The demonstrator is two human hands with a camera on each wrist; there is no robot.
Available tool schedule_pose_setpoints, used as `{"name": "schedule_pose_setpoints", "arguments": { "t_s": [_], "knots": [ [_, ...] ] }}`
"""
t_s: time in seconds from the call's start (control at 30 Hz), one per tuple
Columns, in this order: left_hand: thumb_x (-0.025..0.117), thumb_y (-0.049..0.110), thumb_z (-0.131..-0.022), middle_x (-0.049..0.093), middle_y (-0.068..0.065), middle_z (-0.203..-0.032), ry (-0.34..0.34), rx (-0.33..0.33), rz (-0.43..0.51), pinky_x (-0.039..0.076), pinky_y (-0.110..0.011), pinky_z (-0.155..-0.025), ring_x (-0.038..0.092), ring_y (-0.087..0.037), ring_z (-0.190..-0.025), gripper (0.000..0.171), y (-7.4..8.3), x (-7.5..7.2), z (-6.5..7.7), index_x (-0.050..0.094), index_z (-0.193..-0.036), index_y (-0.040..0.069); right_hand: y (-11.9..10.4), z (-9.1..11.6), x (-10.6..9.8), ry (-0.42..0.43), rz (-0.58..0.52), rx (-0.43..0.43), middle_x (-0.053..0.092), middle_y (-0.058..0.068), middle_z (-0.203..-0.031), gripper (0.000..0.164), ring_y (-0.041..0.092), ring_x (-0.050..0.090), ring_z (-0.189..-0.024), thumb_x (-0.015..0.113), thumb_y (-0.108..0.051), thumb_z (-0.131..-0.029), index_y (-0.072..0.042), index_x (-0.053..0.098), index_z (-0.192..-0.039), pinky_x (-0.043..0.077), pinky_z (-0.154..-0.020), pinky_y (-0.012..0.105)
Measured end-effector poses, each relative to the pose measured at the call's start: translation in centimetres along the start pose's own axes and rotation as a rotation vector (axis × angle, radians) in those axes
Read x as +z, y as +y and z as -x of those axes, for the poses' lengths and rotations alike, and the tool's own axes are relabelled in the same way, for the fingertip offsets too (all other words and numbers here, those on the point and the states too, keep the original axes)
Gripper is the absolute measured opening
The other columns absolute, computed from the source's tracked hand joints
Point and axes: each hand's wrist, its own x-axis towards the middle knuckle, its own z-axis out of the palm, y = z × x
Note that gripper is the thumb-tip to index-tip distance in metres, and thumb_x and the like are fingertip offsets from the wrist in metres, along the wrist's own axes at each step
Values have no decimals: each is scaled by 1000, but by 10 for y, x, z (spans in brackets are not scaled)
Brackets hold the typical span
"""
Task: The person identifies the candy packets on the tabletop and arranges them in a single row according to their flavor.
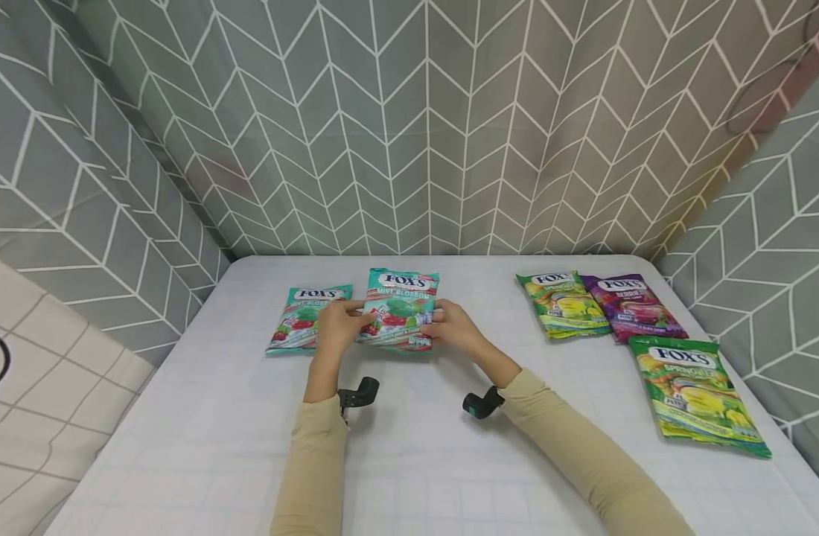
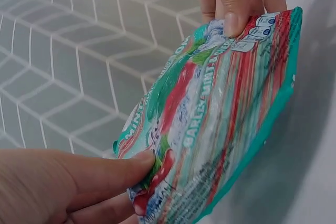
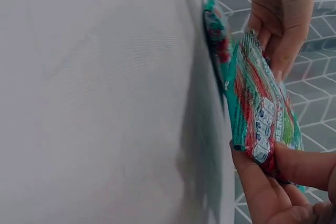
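Both hands hold one teal Fox's Mint Blossom candy bag by its two sides, front facing up. My left hand pinches its left edge, thumb on the printed front; the left wrist view shows that thumb pressing the wrapper. On the opposite edge my right hand pinches it, thumb on top and fingers beneath, as the right wrist view shows. The bag is raised off the white table there, with its shadow below. Just left lies a second Mint Blossom bag, partly hidden behind the left hand.
To the right lie a green-yellow Fox's bag, a purple Berries bag beside it, and another green-yellow bag nearer the front, by the table's right edge. A grey chevron-patterned curtain hangs behind the table.
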Motion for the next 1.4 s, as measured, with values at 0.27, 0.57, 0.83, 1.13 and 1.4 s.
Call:
{"name": "schedule_pose_setpoints", "arguments": {
  "t_s": [0.27,0.57,0.83,1.13,1.4],
  "knots": [
    [73,19,-87,69,-22,-104,88,-74,-42,52,-44,-71,66,-32,-88,39,-15,-9,-2,67,-119,-1,4,-29,26,-8,93,-41,67,16,-96,38,23,65,-85,68,0,-88,9,49,-120,55,-71,33],
    [69,10,-88,64,-25,-114,113,-90,-84,49,-46,-79,60,-35,-98,34,-22,-9,0,66,-118,-6,6,-40,39,21,253,-25,68,16,-102,45,21,60,-87,69,-3,-87,6,51,-127,48,-78,31],
    [69,9,-89,64,-25,-114,98,-94,-151,48,-50,-82,60,-38,-100,29,-27,-8,-1,68,-114,-5,1,-46,35,-58,281,45,63,12,-100,51,22,60,-87,71,-6,-87,1,51,-134,48,-76,31],
    [68,8,-89,62,-27,-117,115,-115,-159,48,-51,-83,59,-42,-104,33,-28,-6,-3,64,-118,-7,-8,-49,33,-81,350,104,61,11,-98,49,19,56,-83,72,-11,-87,3,51,-129,45,-70,27],
    [68,8,-89,64,-27,-113,95,-131,-195,50,-51,-79,61,-42,-100,31,-26,-4,-1,65,-116,-7,-8,-53,34,-83,373,163,58,13,-102,46,20,56,-86,74,-12,-85,6,49,-119,49,-74,29]
  ]
}}
